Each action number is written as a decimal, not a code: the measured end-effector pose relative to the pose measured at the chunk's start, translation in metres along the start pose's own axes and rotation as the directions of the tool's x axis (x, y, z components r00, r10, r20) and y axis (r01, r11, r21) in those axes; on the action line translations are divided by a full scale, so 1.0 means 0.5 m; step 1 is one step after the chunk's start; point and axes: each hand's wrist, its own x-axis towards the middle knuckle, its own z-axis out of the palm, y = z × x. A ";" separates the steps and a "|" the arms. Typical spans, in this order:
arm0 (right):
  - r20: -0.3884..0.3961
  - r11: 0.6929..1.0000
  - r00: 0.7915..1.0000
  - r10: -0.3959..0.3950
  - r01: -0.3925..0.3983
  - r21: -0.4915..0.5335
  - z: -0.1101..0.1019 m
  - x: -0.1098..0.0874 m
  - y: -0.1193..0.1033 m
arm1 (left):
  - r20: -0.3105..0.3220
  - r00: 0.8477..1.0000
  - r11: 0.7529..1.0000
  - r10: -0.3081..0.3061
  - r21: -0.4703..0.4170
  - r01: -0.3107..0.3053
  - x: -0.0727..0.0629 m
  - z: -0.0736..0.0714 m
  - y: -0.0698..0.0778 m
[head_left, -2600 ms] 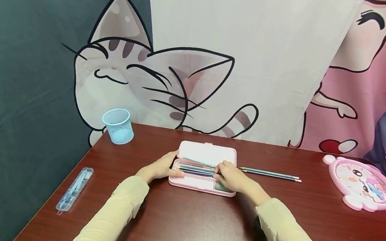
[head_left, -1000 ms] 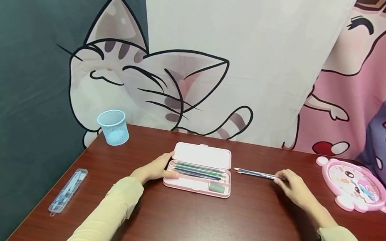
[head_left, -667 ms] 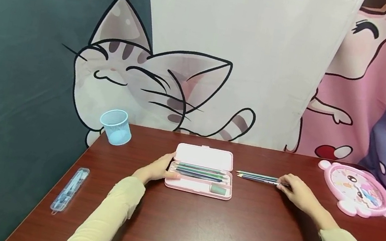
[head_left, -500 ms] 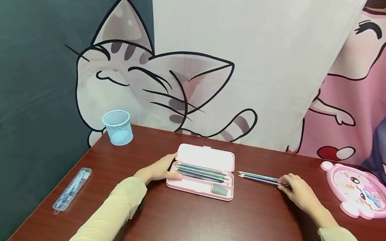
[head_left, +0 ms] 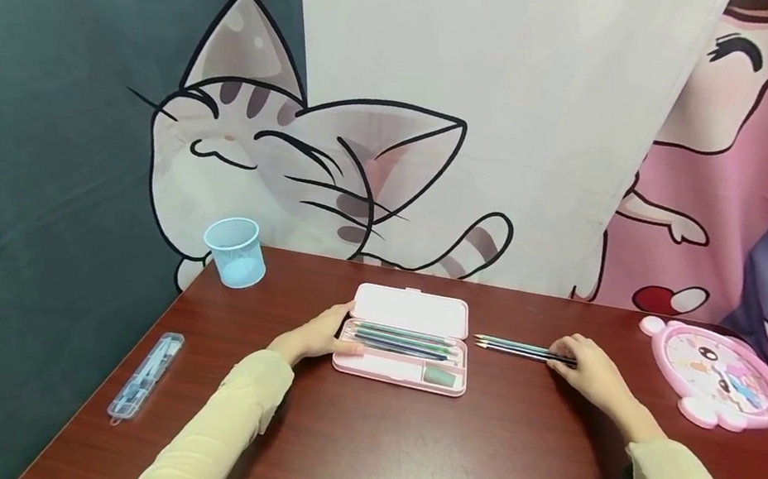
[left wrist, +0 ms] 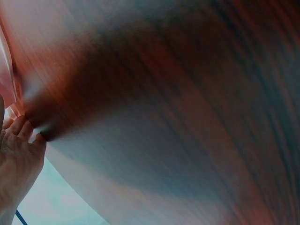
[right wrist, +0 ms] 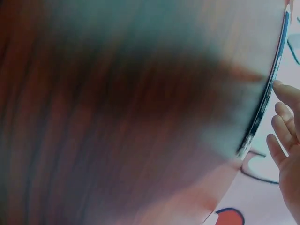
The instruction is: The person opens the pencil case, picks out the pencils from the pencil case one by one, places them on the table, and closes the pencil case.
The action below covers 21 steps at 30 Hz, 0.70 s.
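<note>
The left hand [head_left: 314, 335] held the pencil box [head_left: 375, 366] by its left end. To the box's right, two pencils [head_left: 514, 345] lay sideways on the table [head_left: 394, 459], tips toward it, right ends apparently pinched by the nearer right hand [head_left: 587, 374].

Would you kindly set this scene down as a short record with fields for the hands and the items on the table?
Left hand: holds the left end of the pink pencil case
Right hand: grips two pencils near their right ends
Case lid: open
Case contents: several pencils, green block
Far left: blue cup, clear box
Far right: pink clock
</note>
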 end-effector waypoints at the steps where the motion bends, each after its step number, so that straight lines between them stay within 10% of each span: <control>1: 0.005 1.000 1.000 0.011 -0.012 0.018 0.002 0.005 -0.007 | 0.001 1.000 1.000 -0.007 0.003 0.007 0.000 -0.002 -0.001; 21: 0.104 0.939 0.992 -0.065 0.026 0.342 0.096 0.105 -0.223 | 0.004 1.000 1.000 -0.016 0.024 0.016 0.000 0.001 0.001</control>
